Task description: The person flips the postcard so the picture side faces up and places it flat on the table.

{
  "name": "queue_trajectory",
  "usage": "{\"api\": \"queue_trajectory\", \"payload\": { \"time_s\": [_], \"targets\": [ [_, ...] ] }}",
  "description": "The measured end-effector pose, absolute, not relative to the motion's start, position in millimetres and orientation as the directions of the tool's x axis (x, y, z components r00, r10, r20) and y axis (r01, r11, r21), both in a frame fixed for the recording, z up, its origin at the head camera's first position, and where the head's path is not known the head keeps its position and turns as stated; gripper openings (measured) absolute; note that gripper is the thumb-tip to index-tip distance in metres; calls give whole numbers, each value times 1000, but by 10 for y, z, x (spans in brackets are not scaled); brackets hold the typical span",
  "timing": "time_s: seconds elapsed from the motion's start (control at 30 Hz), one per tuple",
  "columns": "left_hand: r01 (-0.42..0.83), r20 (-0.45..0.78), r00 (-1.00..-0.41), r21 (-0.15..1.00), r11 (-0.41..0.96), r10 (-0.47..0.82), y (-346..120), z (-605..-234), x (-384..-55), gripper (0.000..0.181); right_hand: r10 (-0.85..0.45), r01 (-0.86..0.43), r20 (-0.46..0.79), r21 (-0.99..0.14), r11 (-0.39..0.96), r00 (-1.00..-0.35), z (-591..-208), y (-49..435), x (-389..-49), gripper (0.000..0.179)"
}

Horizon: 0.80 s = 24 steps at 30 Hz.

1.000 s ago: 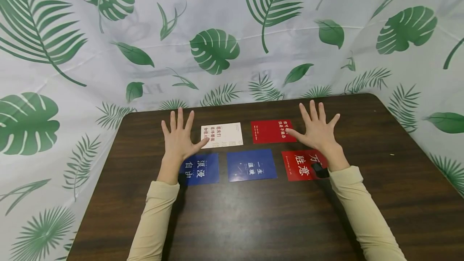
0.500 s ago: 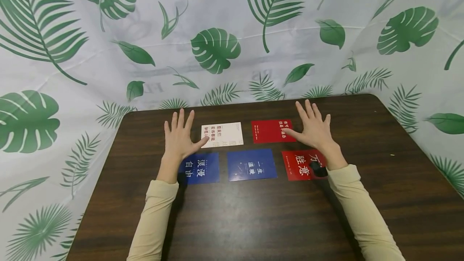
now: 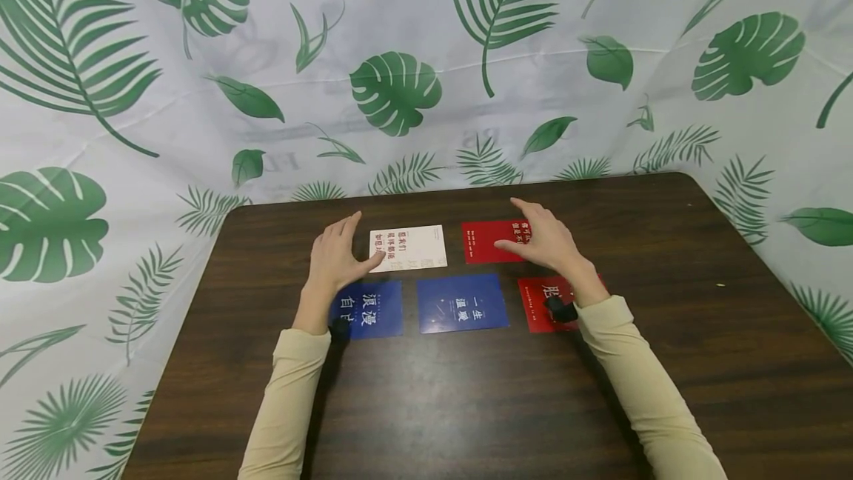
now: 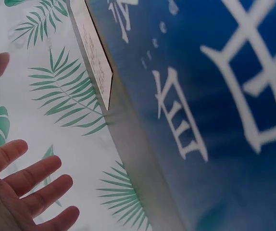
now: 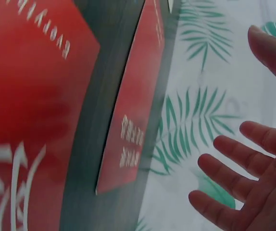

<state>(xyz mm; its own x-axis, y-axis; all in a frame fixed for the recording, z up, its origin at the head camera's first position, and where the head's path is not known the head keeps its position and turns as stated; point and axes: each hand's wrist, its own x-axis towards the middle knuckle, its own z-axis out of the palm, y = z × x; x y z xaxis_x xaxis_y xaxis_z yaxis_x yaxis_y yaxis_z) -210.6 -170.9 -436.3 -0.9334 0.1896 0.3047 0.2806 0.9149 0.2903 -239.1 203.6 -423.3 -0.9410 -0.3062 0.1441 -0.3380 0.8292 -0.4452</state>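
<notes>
My left hand point(image 3: 333, 261) hovers at the left of the cards, fingers extended and thumb spread, with nothing in it. Its thumb overlaps the edge of a white card point(image 3: 423, 244) with red lettering, and its wrist partly covers a blue card point(image 3: 383, 310). On the other side my right hand point(image 3: 549, 243) is likewise empty, thumb and fingers apart over a red card point(image 3: 481, 244). Below it, a second red card point(image 3: 536, 310) is partly hidden by a black wrist-worn device point(image 3: 561, 310). Between the two lower outer cards lies another blue card point(image 3: 460, 306).
The cards lie flat in two rows on a dark wood-grain table point(image 3: 426, 406) with rounded far corners. Behind it hangs a white cloth point(image 3: 426, 13) printed with green leaves. A tiny yellowish speck point(image 3: 720, 285) is on the table at the right.
Both hands have turned from spread palms-down to thumbs and fingers facing inward. The right hand has shifted left, further over the upper red card. The cards have not moved.
</notes>
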Motion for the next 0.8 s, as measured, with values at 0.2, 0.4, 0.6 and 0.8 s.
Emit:
{"api": "queue_trajectory", "payload": {
  "time_s": [0.2,0.4,0.6,0.8],
  "targets": [
    [260,262,-949,348,901,173,-1683,-4400,-2123,82,-331,-348,123,-477,807,-936,-4266,1864,-2417,86],
    [253,252,-956,436,864,153,-1673,-4452,-2148,62,-363,-373,121,-495,784,-924,-4300,1671,-2466,83],
    [266,274,-953,566,781,127,-1672,-4506,-2221,43,-392,-388,123,-571,723,-912,-4346,1487,-2530,77],
    [230,226,-969,695,681,97,-1654,-4542,-2302,38,-401,-410,171,-642,647,-900,-4387,1336,-2615,60]
  ]
}}
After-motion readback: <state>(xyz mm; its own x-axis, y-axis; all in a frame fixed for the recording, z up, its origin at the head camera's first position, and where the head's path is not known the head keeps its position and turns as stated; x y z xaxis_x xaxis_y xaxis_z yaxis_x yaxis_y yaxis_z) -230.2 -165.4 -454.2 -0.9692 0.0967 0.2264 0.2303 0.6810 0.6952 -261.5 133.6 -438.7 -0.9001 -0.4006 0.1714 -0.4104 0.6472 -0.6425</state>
